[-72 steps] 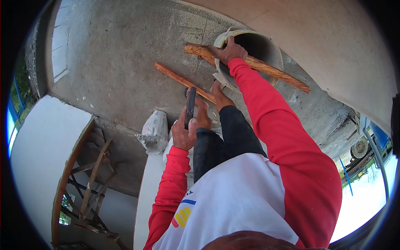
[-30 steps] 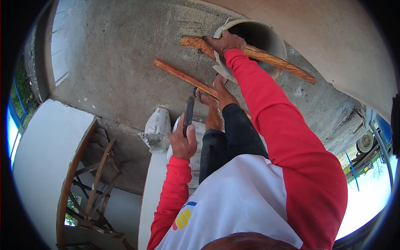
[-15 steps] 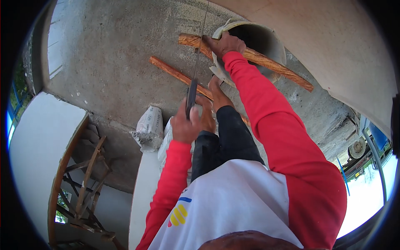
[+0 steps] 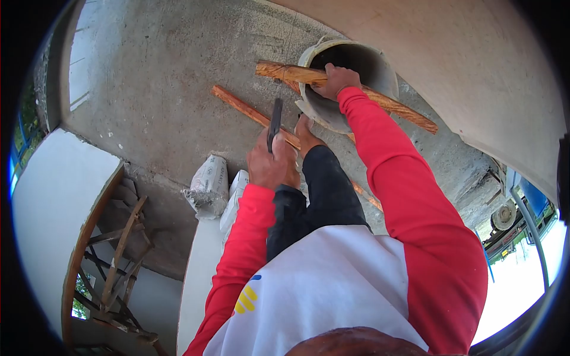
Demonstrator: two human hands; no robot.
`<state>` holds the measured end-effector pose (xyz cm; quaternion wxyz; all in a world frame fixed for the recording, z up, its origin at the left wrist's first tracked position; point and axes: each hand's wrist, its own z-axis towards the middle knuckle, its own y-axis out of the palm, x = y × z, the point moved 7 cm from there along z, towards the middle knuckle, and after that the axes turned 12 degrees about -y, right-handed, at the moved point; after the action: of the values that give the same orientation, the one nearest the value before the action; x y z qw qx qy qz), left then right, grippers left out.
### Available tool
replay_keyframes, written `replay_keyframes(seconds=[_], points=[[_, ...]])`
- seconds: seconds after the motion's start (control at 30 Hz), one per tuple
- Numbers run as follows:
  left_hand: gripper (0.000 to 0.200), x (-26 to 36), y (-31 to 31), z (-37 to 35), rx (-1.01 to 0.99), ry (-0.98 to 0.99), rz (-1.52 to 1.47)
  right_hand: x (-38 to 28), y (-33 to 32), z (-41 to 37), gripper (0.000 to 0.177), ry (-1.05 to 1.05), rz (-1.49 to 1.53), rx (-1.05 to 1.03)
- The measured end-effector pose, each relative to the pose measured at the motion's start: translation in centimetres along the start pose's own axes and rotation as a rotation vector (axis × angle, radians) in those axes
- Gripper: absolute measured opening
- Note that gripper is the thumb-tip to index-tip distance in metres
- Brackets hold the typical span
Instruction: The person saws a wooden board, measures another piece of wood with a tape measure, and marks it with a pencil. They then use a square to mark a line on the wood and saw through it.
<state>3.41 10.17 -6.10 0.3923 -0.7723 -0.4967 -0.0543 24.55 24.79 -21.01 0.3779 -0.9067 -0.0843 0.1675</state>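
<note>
My left hand [image 4: 268,163] is closed around the dark handle of a tool [image 4: 275,124], which looks like a saw seen edge-on; its thin blade is hard to make out. With fingers wrapped over it, my right hand [image 4: 338,82] grips a reddish-brown wooden piece [image 4: 395,107]. This piece lies across the mouth of a pale, round container [image 4: 306,56], its left end sticking out past the rim. Another wooden strip passes beneath it. A long wooden strip [image 4: 237,105] lies lower on the concrete floor, beyond my left hand, partly hidden by my foot and legs.
Printed bags [image 4: 209,183] stand left of my legs. At the lower left are a white panel [image 4: 65,196] and a rough wooden frame [image 4: 122,258]. A pale wall [image 4: 475,71] borders the upper right. A wheel [image 4: 503,216] shows at the far right.
The tool's blade no longer shows crossing the wooden piece. My right hand has shifted right and slightly down, and the left end of the wood sits a little lower in view.
</note>
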Motion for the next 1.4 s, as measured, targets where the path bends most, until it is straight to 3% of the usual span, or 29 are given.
replay_keyframes(seconds=[0.13,0.23,0.27,0.37,0.4,0.47,0.57,0.63,0.73,0.83,0.9,0.93,1.03,1.1,1.2,1.3,1.37,1.4], points=[[0.045,-3.9,-5.1,-13.4,-0.063,-0.103,0.048,-0.5,0.4,0.3,0.066,-0.029,0.032,-0.012],[0.046,-4.1,-6.0,-16.4,-0.06,-0.159,0.043,-0.3,1.0,0.1,0.066,-0.034,0.035,-0.013],[0.046,-3.2,-5.4,-14.7,0.032,0.013,0.101,-0.1,1.1,0.4,0.066,-0.033,0.026,-0.009],[0.042,-1.4,-0.2,-2.1,0.019,-0.013,0.027,-0.1,1.0,0.6,0.065,-0.027,0.001,-0.01],[0.042,-0.2,1.4,2.4,0.133,0.084,0.041,-0.2,1.4,0.7,0.065,-0.034,0.005,-0.016],[0.043,1.5,3.3,7.5,0.093,0.045,-0.01,0.0,1.0,0.7,0.065,-0.027,0.019,-0.012],[0.041,1.0,1.1,0.6,0.084,-0.041,0.006,0.1,0.9,0.8,0.065,-0.02,0.034,-0.014],[0.044,-0.8,-2.5,-8.4,-0.015,-0.194,-0.022,0.0,0.5,1.2,0.065,-0.021,0.043,-0.006],[0.048,-2.0,-5.6,-16.8,-0.022,-0.202,0.084,-0.1,0.6,0.8,0.064,-0.027,0.034,0.011],[0.048,-2.2,-2.7,-10.1,-0.032,-0.25,-0.022,0.3,1.3,1.1,0.065,-0.031,0.028,0.027],[0.042,0.4,1.4,0.9,0.13,-0.052,0.096,0.4,1.5,1.2,0.065,-0.034,0.019,0.023],[0.043,1.6,3.1,5.7,0.138,-0.065,0.11,0.2,1.4,1.1,0.065,-0.026,0.021,0.024],[0.045,3.9,3.0,6.5,0.008,-0.149,0.112,0.3,1.2,0.8,0.062,-0.03,0.035,0.009],[0.04,0.7,-1.9,-7.0,0.08,-0.144,0.02,0.3,0.7,0.9,0.06,-0.042,0.057,0.025],[0.042,0.3,-6.3,-16.6,-0.038,-0.229,0.097,0.3,1.1,0.8,0.062,-0.037,0.062,0.027],[0.042,-0.6,-3.6,-10.6,-0.002,-0.204,0.082,0.2,0.8,1.1,0.067,-0.01,0.069,-0.027],[0.048,0.1,1.1,1.0,0.083,-0.014,0.074,0.2,0.8,1.1,0.068,-0.014,0.044,-0.034],[0.046,2.5,2.7,6.1,0.056,-0.044,0.079,0.1,1.5,1.2,0.067,-0.022,0.055,-0.012]])
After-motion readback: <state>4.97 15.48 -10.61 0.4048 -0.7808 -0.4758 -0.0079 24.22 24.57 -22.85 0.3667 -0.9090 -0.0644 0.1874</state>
